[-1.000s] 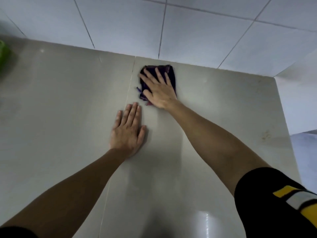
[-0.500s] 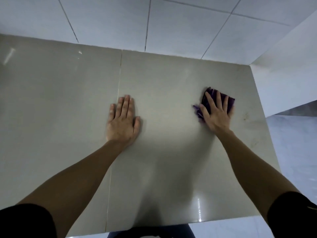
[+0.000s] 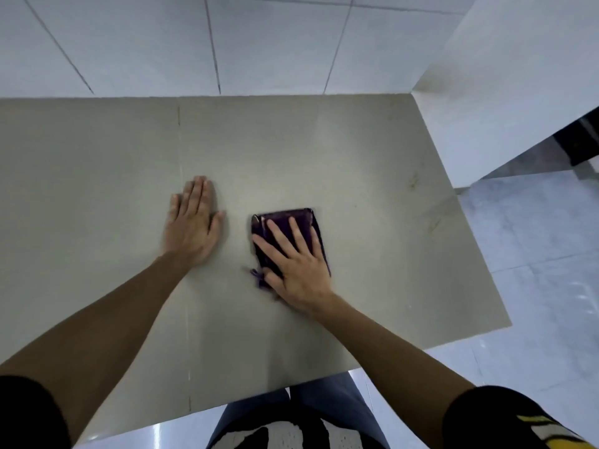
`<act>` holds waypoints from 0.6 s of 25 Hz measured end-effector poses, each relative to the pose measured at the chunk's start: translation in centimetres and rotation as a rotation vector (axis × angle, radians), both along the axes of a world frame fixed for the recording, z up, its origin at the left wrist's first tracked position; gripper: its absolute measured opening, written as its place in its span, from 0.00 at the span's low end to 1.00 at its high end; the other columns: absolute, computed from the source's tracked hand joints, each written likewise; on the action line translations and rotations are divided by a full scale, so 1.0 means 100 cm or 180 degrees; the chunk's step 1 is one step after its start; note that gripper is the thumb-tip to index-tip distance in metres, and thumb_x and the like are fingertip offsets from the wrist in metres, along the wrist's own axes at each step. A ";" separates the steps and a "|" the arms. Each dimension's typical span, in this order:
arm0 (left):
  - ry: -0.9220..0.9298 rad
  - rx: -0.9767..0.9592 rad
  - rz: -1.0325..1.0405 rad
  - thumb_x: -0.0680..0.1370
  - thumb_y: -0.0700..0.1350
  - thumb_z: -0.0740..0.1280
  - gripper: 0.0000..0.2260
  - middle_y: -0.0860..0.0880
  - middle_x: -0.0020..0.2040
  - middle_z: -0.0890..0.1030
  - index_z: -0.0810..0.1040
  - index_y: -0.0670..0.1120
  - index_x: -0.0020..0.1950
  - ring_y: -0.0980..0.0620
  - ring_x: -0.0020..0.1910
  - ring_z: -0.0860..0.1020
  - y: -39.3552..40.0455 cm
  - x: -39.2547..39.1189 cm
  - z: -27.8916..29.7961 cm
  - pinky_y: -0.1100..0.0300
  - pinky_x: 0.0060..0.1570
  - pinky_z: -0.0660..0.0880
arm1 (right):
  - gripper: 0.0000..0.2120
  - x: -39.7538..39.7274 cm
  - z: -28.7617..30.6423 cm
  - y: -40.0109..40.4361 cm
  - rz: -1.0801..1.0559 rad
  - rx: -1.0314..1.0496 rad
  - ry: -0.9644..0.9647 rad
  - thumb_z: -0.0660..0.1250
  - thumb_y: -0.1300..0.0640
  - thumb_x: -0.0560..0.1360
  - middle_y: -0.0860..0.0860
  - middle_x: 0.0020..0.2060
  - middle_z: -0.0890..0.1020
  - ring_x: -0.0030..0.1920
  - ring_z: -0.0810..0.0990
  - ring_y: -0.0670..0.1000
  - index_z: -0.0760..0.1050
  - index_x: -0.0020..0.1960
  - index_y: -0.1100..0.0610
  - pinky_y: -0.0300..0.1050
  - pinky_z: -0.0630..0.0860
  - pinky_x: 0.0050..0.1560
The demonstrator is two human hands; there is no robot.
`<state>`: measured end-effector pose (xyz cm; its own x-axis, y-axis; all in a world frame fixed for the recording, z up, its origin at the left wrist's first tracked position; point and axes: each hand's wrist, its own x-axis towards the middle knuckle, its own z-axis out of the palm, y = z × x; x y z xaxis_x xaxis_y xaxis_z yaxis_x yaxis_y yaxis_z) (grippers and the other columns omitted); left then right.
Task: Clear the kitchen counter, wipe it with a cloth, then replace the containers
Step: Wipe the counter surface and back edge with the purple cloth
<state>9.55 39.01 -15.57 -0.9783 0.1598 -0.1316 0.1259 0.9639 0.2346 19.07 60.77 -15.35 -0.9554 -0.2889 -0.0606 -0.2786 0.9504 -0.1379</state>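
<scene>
A folded dark purple cloth [image 3: 285,220] lies flat on the grey-beige counter [image 3: 372,157], near its middle. My right hand [image 3: 296,264] presses down on the cloth with spread fingers and covers most of it; a frayed corner sticks out at the lower left. My left hand [image 3: 194,225] rests palm-down on the bare counter just left of the cloth, fingers together, holding nothing. No containers are in view.
White tiled wall [image 3: 259,43] runs along the counter's back edge, and a white side wall [image 3: 505,92] closes the right rear corner. The counter's right and front edges drop to a pale tiled floor [image 3: 534,254]. Faint brown marks [image 3: 413,181] sit near the right edge.
My right hand has slid the cloth from the back of the counter out to the right, then back toward the middle and nearer to me. My left hand stays flat in about the same place.
</scene>
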 end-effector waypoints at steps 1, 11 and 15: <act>0.0022 0.0029 -0.0052 0.81 0.57 0.42 0.30 0.47 0.80 0.46 0.44 0.44 0.79 0.51 0.79 0.43 -0.003 0.009 0.004 0.51 0.77 0.41 | 0.31 0.008 0.000 0.025 -0.0032 0.0020 0.0010 0.54 0.38 0.75 0.45 0.78 0.57 0.79 0.51 0.57 0.53 0.77 0.38 0.64 0.50 0.75; 0.0119 -0.0126 0.0267 0.79 0.55 0.42 0.31 0.46 0.80 0.50 0.49 0.41 0.79 0.50 0.79 0.46 -0.018 0.132 0.008 0.48 0.78 0.45 | 0.29 -0.079 0.003 0.131 -0.1559 0.0108 -0.0303 0.48 0.39 0.78 0.47 0.80 0.49 0.79 0.43 0.60 0.48 0.78 0.39 0.66 0.42 0.75; 0.0153 -0.0170 0.0255 0.80 0.54 0.43 0.29 0.46 0.80 0.50 0.48 0.42 0.79 0.50 0.79 0.46 -0.020 0.135 0.002 0.47 0.78 0.45 | 0.31 -0.056 0.008 0.060 -0.0980 0.0063 -0.0345 0.54 0.41 0.78 0.46 0.80 0.49 0.79 0.45 0.61 0.49 0.79 0.41 0.65 0.42 0.75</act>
<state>23.06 37.04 -15.34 -0.9931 0.0747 -0.0905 0.0577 0.9823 0.1780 13.51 66.74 -14.52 -0.9854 0.0150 -0.1694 0.0377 0.9906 -0.1318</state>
